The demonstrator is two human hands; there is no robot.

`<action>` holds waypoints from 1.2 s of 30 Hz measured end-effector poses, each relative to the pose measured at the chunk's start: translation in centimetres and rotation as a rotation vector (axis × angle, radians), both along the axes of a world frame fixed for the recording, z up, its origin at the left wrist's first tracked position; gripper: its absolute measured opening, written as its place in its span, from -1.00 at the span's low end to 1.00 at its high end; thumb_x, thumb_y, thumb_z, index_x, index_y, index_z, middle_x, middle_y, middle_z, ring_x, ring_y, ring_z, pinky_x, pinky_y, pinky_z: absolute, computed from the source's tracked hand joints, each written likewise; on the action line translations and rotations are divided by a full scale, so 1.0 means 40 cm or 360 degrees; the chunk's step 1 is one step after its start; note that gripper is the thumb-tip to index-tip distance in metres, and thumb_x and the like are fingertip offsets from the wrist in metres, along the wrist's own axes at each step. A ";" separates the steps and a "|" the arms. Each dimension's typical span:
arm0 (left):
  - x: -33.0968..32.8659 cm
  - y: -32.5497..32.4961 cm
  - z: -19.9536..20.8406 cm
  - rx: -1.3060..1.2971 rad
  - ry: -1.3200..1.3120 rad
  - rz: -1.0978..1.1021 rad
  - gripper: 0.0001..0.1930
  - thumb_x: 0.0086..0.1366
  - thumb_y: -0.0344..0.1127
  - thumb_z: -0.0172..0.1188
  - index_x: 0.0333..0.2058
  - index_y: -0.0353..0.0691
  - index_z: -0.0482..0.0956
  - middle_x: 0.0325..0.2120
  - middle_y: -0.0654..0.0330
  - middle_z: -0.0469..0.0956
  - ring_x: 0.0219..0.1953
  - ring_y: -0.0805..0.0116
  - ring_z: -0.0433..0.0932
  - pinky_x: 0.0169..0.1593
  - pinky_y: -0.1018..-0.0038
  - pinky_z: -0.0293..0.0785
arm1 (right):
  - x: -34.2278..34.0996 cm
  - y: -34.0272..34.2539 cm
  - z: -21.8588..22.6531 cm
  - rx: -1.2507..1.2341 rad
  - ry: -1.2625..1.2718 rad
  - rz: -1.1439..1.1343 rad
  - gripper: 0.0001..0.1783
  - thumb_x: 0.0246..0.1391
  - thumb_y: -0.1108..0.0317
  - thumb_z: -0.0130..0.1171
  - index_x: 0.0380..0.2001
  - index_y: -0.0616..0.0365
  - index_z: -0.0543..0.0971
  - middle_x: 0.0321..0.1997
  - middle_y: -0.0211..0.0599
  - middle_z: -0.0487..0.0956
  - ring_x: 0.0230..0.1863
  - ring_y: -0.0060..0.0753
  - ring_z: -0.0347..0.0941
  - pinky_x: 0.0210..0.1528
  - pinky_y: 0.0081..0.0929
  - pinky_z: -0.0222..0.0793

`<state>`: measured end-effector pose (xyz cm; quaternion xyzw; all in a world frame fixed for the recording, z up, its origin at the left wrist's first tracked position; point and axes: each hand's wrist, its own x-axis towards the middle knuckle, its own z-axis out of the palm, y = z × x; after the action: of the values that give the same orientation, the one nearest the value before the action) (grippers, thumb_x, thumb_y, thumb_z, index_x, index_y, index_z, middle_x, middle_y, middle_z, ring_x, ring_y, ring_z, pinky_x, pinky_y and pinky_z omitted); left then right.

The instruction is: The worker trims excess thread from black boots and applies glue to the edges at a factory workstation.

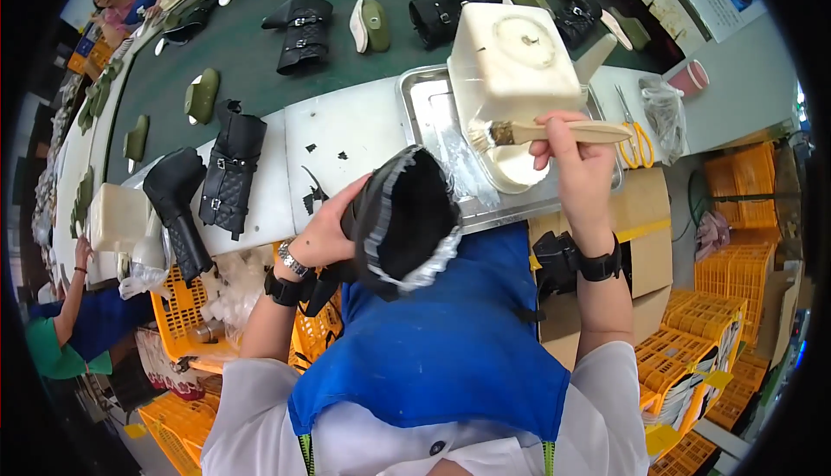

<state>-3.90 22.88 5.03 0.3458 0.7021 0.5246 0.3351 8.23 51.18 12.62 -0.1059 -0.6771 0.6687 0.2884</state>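
My left hand (325, 234) is closed round a black boot upper (362, 216), whose open underside is turned up and faces me. White glue coats much of the edge round that opening; the inside is dark. In my right hand (573, 163) is a wooden-handled glue brush (597, 132), gripped between thumb and fingers. Its whitened bristles point left, beside a big whitish plastic jug (519, 61) and apart from the boot upper. White glue (517, 167) shows in the jug's low round mouth. A metal tray (417, 95) lies under the jug.
Yellow-handled scissors (639, 143) lie right of the tray, near a clear plastic bag (662, 112). Black boot uppers (232, 169) stand left. Beyond, a green conveyor belt (251, 65) carries uppers and green shoe lasts (375, 26). Orange crates (692, 337) stack at right. Other people work at left.
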 end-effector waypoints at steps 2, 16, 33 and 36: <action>-0.008 -0.001 -0.016 -0.0008 0.0219 0.0073 -0.15 -0.24 -0.39 0.36 0.11 -0.25 0.19 0.01 0.02 0.33 0.05 0.20 0.33 0.11 0.43 0.22 | -0.010 -0.023 0.005 0.0052 -0.0034 0.0134 -0.82 0.07 0.37 0.08 -0.34 0.30 0.51 -0.55 -0.33 0.50 -0.56 -0.65 0.39 -0.53 -0.73 0.30; 0.015 0.015 0.113 -0.0121 0.1307 0.0458 -0.24 -0.38 -0.48 0.31 -0.01 -0.10 0.39 -0.39 0.14 0.43 -0.33 0.16 0.42 -0.23 0.37 0.34 | -0.095 -0.080 0.051 0.1134 -0.0024 0.0462 -0.86 -0.06 0.39 0.12 -0.55 0.25 0.50 -0.71 -0.19 0.44 -0.72 -0.27 0.37 -0.63 -0.51 0.25; 0.022 -0.003 0.077 -0.0094 0.1264 0.0699 -0.26 -0.36 -0.53 0.32 -0.02 -0.15 0.40 -0.41 0.14 0.41 -0.33 0.15 0.42 -0.22 0.38 0.35 | -0.099 -0.099 0.035 0.1183 0.0019 0.0405 -0.82 -0.10 0.35 0.14 -0.63 0.21 0.44 -0.71 -0.13 0.42 -0.64 -0.08 0.38 -0.60 -0.32 0.27; 0.027 -0.004 0.074 -0.0106 0.1237 0.0661 -0.27 -0.35 -0.54 0.31 -0.03 -0.16 0.40 -0.41 0.13 0.41 -0.34 0.15 0.42 -0.22 0.39 0.35 | -0.111 -0.111 0.014 0.1192 0.0240 0.0351 -0.85 -0.11 0.35 0.15 -0.59 0.18 0.45 -0.67 -0.17 0.45 -0.61 -0.11 0.40 -0.58 -0.33 0.29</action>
<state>-2.84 22.74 7.98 0.3580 0.8471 0.3887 -0.0554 3.78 46.74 13.19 0.1295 -0.8583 0.4084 0.2825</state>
